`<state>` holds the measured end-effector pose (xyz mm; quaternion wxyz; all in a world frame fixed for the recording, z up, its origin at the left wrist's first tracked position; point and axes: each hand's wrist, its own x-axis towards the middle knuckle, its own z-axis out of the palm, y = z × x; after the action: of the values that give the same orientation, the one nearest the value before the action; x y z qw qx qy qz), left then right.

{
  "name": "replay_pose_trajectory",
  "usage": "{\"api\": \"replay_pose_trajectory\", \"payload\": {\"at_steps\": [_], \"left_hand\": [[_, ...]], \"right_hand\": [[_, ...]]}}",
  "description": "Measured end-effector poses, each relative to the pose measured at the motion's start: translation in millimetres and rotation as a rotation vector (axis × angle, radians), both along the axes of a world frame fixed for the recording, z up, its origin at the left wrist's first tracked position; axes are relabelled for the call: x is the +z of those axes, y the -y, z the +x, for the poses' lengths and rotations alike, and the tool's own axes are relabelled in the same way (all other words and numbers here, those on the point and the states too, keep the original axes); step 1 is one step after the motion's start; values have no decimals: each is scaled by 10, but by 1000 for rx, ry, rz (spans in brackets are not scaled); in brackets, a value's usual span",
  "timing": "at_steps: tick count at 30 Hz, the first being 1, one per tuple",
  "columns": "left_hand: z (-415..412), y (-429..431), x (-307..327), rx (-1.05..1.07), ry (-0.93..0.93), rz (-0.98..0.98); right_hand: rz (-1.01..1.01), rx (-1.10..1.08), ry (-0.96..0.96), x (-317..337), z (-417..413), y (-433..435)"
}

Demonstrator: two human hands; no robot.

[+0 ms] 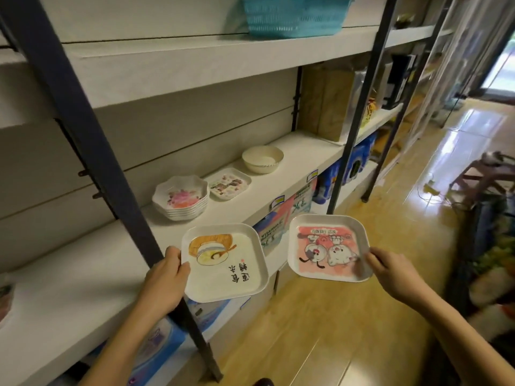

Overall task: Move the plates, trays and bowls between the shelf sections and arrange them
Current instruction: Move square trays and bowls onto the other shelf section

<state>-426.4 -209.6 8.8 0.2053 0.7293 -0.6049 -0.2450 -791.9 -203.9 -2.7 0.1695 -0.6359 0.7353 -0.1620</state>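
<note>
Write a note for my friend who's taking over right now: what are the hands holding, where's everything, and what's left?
Left hand: holds the bowl-picture plate by its edge.
Right hand: holds the pink cartoon plate by its edge.
Both plates are in the air in front of the shelf.
Already on the shelf: flowered bowl stack, small square tray, cream bowl, in a row.
Left: set both plates down and tidy them.

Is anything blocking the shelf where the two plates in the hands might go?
Not much. The left hand holds the noodle plate beside the dark shelf post. The right hand holds the pink plate. Stacked bowls sit further back; the shelf front looks free.
</note>
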Motion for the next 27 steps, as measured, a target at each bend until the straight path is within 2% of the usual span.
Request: {"api": "replay_pose_trajectory", "payload": {"at_steps": [7,13,20,27], "left_hand": [[-249,738,-62,92,-40,-33],[-246,1260,-4,201,-77,-84],[-253,1571,106,335,6,-80],[-314,1886,87,557,55,-32]], "right_hand": [[71,97,42,86,-247,969],[94,239,-19,147,-221,1916],[103,421,49,-36,67,2882],[51,623,-9,-143,485,3884]]}}
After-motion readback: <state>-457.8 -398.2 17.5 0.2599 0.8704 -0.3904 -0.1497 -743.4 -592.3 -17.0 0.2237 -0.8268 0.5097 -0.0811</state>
